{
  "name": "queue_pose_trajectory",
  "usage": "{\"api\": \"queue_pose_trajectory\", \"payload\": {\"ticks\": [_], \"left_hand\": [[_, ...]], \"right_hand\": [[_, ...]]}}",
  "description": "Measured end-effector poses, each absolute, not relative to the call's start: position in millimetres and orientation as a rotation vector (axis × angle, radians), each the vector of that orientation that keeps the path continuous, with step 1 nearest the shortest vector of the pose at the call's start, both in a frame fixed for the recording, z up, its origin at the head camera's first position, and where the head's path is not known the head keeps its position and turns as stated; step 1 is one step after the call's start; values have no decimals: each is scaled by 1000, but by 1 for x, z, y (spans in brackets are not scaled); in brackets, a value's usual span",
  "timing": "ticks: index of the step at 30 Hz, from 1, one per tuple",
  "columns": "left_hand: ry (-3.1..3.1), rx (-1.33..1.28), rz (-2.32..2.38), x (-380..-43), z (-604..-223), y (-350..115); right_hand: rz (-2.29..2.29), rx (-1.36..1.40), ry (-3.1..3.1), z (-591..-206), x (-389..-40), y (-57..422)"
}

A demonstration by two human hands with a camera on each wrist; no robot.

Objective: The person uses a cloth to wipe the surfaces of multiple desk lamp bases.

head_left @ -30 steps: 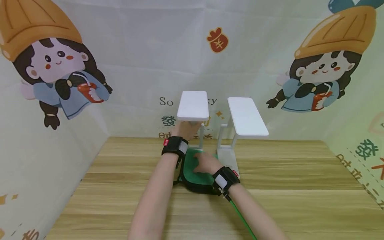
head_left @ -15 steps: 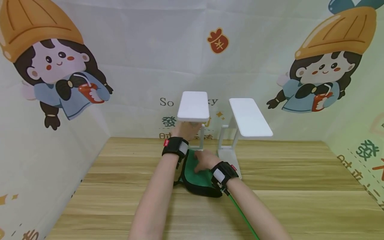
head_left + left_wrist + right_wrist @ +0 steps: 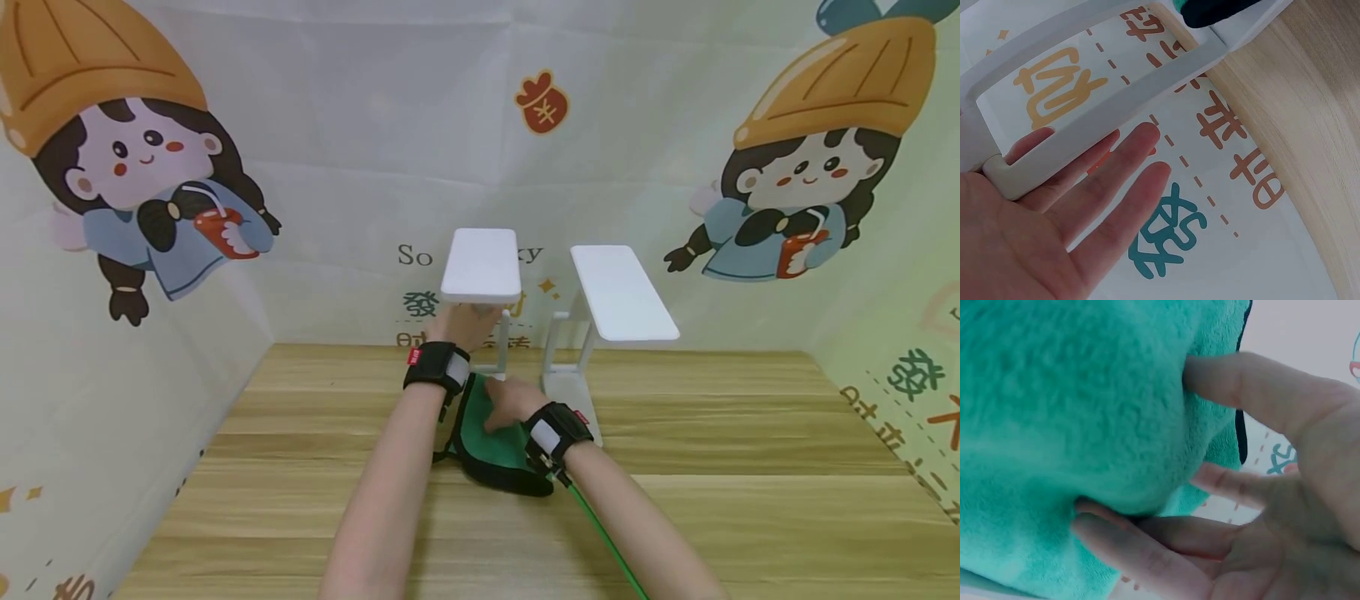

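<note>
Two white stands are upright at the back in the head view, the left stand [image 3: 481,265] and the right stand [image 3: 624,292], each with a flat tilted plate. My left hand [image 3: 463,327] holds the left stand's arm just under its plate. In the left wrist view one fingertip shows inside the arm's frame [image 3: 1104,115], the other fingers [image 3: 1125,212] stretched out beside it. A green plush cloth [image 3: 491,446] with black edging overlaps the left stand's base. My right hand [image 3: 517,402] grips a bunched fold of the cloth between thumb and fingers [image 3: 1141,556].
The wood-grain table [image 3: 750,475] reaches up to a printed backdrop [image 3: 360,125] at the back and sides. A thin black strap [image 3: 442,455] lies at the cloth's left edge. A green cable [image 3: 600,525] trails from the right wristband [image 3: 558,433].
The cloth's near right corner has come slightly toward me, and its right side is more gathered. My right hand has shifted a little up and left; the left hand stays in place.
</note>
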State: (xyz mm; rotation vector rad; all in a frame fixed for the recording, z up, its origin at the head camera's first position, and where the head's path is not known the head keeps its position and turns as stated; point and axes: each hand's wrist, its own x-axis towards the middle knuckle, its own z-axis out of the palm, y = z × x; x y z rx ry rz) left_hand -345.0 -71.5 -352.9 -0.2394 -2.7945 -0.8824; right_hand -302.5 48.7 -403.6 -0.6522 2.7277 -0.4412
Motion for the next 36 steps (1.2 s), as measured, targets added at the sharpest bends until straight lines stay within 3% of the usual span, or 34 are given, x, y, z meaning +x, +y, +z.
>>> {"api": "queue_pose_trajectory", "payload": {"ticks": [36], "left_hand": [[-2890, -154, -818, -345, -350, -71]], "right_hand": [[-628, -635, 2741, -407, -306, 48]]}}
